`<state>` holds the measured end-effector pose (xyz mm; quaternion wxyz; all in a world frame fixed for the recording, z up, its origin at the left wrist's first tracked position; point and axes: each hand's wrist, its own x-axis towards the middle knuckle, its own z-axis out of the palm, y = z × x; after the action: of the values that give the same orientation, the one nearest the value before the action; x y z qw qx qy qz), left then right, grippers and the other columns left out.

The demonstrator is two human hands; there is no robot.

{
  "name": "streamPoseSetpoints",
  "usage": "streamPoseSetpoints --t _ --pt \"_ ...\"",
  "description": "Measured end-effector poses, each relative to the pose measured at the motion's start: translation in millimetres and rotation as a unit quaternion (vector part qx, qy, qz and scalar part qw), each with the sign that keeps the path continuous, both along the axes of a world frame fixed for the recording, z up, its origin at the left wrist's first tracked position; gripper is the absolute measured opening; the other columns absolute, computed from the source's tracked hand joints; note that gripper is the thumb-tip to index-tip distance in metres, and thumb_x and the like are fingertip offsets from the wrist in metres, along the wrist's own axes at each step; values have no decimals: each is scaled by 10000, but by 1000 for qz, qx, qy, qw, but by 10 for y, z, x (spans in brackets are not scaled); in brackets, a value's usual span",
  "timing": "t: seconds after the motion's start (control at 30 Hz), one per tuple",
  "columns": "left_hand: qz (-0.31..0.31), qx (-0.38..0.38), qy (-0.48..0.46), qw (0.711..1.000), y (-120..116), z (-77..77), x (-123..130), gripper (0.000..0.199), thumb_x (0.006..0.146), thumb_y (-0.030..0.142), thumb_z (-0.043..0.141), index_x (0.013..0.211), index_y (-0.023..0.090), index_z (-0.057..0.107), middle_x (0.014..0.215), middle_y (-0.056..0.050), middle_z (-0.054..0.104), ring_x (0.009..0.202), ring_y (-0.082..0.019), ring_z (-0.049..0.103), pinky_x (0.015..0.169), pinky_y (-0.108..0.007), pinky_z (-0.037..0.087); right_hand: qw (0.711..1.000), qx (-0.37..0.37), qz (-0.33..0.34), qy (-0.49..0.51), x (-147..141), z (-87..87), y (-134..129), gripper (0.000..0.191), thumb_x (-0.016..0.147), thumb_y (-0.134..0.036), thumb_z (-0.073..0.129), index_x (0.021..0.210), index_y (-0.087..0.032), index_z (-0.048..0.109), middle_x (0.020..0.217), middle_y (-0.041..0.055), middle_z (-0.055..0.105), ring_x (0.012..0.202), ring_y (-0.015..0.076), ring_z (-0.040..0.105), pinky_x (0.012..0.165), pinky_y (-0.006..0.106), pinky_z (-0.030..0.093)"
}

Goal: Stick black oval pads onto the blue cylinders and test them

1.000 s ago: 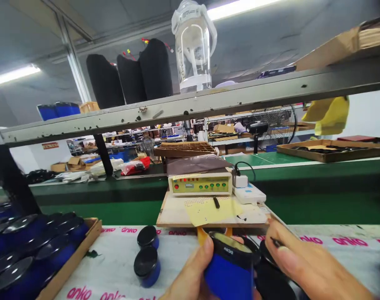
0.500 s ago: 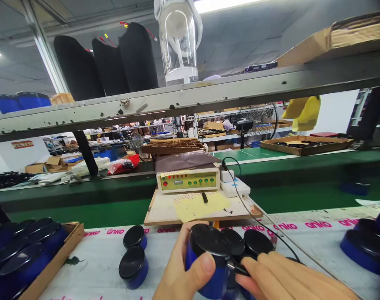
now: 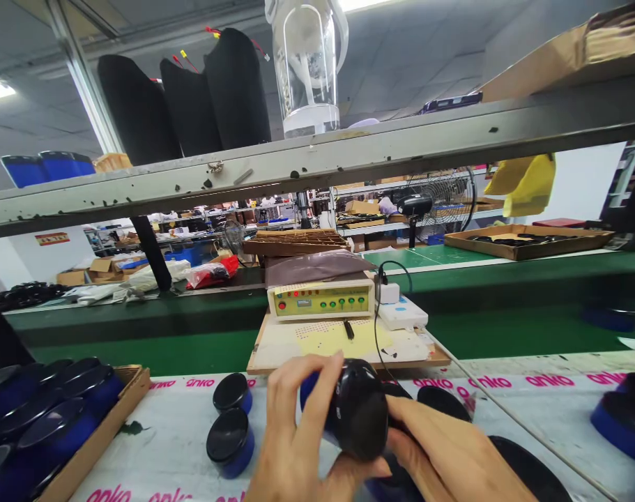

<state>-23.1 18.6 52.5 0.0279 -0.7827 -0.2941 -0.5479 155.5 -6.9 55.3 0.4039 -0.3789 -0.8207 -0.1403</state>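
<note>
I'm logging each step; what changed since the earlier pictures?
The left hand kept hold of the blue-black cylinder, tipping its glossy black end toward the camera. The right hand, apart at first, moved in to its right side. The two loose cylinders at left and the control box stayed.

Left hand point(image 3: 296, 446): raised at lower centre, its back toward the camera, tilted up and to the right, clasped in a grip.
Left fingers point(image 3: 317, 404): bent at the knuckles, arched high, the index nearly straight and reaching furthest right.
Left thumb point(image 3: 356, 468): well below the index, pointing right, spread from the fingers.
Right hand point(image 3: 447, 446): lower right of centre, back upward, slanting in from the bottom edge, pointing left.
Right fingers point(image 3: 408, 418): extended toward the left hand, slightly bent; tips hidden, so their hold cannot be told.
Both hands: bare, close together, the left blurred.
</note>
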Motion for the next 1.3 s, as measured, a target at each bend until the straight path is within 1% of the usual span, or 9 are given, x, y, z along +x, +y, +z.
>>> streamPoseSetpoints --t 0.1,0.23,0.63,0.73,0.87,0.93,1.07,1.17,1.3 --pt "36 176 33 983 14 18 40 357 818 133 675 1144 223 564 1071 -43 436 1150 -245 467 965 -365 469 1000 4 20 20 -26 32 55 240 1000 -186 235 897 -235 446 763 6 651 642 124 652 566 199 509" --pt "49 228 64 970 -35 79 78 414 694 -118 608 932 220 637 940 -7 377 1211 -257 419 996 -370 440 1000 3 22 21 -33 -15 57 245 987 -147 221 870 -241 415 677 -15 605 554 120 619 506 206 476" --pt "38 285 86 954 60 104 36 287 721 -69 570 831 196 599 922 -8 388 1105 -198 454 1002 -368 429 998 -36 41 16 -18 -32 76 238 1022 -245 214 920 -247 429 765 -12 623 661 106 636 600 185 493" --pt "2 220 82 972 73 128 -63 261 853 140 609 1099 179 531 1069 -63 421 1112 -216 478 943 -364 495 995 -72 53 46 0 -20 35 227 1027 -283 227 1012 -238 450 828 -6 629 738 103 640 645 177 495" --pt "2 66 178 982 79 135 -167 693 899 445 537 1415 100 229 1242 -173 470 1154 -254 485 932 -356 500 994 -60 78 -39 49 -20 61 301 1016 -229 259 842 -198 503 670 -8 574 545 121 564 493 232 429" --pt "35 -5 190 981 114 122 -201 624 916 365 507 1428 145 226 1260 -157 485 1171 -269 490 955 -391 476 995 19 35 -97 126 -3 67 264 985 -159 324 838 -172 543 612 -7 554 478 131 520 445 270 360" --pt "119 -148 156 969 250 88 -307 538 837 161 503 1349 207 343 1317 -135 423 1155 -279 528 928 -424 481 971 149 -157 -99 423 193 -58 138 969 -231 438 971 -195 571 600 -21 579 494 145 556 508 291 341" --pt "58 -291 237 925 304 -17 -351 550 735 114 577 1257 218 437 1263 -103 497 1053 -262 604 870 -389 520 961 118 -248 -10 640 462 -154 302 1010 -363 323 780 -236 470 464 -64 431 365 111 447 454 275 293" --pt "-22 -373 322 870 291 -280 -267 614 667 52 589 1245 225 475 1249 -104 552 1113 -268 590 901 -373 511 969 30 -244 -24 775 627 -60 376 996 -455 264 680 -256 303 419 -82 342 317 112 362 401 260 247"
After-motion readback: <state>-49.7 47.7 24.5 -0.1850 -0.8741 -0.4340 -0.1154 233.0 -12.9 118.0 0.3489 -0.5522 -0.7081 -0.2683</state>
